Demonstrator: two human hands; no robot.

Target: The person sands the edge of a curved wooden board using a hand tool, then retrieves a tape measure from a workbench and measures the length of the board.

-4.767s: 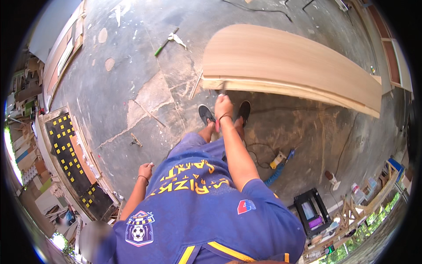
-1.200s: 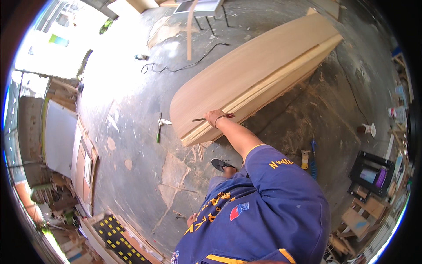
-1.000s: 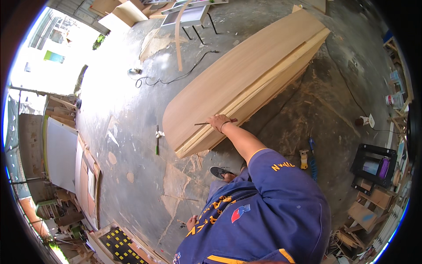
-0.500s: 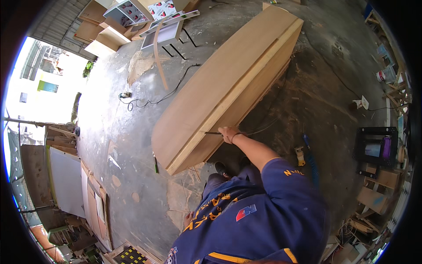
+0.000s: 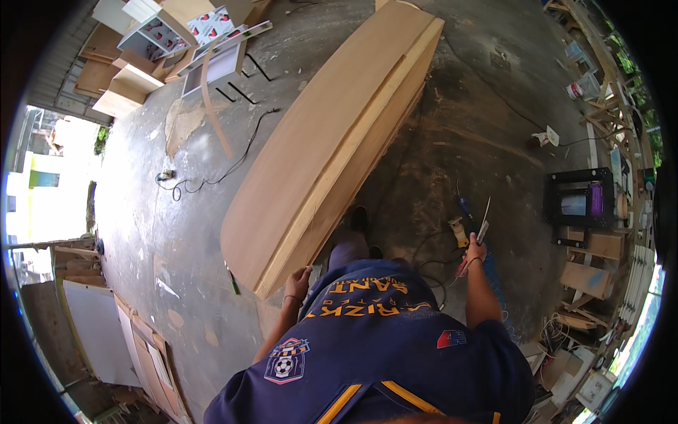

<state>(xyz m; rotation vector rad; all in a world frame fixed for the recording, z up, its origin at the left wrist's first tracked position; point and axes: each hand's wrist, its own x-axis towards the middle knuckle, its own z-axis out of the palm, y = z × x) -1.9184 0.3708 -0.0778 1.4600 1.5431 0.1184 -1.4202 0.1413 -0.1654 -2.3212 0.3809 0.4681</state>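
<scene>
In front of me a long plywood piece (image 5: 318,120) with a rounded near corner lies diagonally on the floor, a paler wood strip (image 5: 351,152) along its right edge. My left hand (image 5: 298,283) is closed in a pinch beside its near end; a faint thin line rises from the fingers, too fine to identify. Away to the right of the wood, my right hand (image 5: 477,249) is closed around a tool with red handles and a grey metal part (image 5: 483,230). A thin pale strip (image 5: 487,207) sticks up beyond it. The tool's exact kind is unclear.
A yellowish power tool (image 5: 458,232) and a blue coiled hose (image 5: 492,283) lie near my right hand. A green pen-like item (image 5: 233,284) is by the wood's near left corner. Farther left lie a corded tool (image 5: 167,174) and a white drawer unit (image 5: 219,71).
My right hand has moved from the wood's edge to the right, carrying its tool. My left hand has come up from beside my body to the wood's near end.
</scene>
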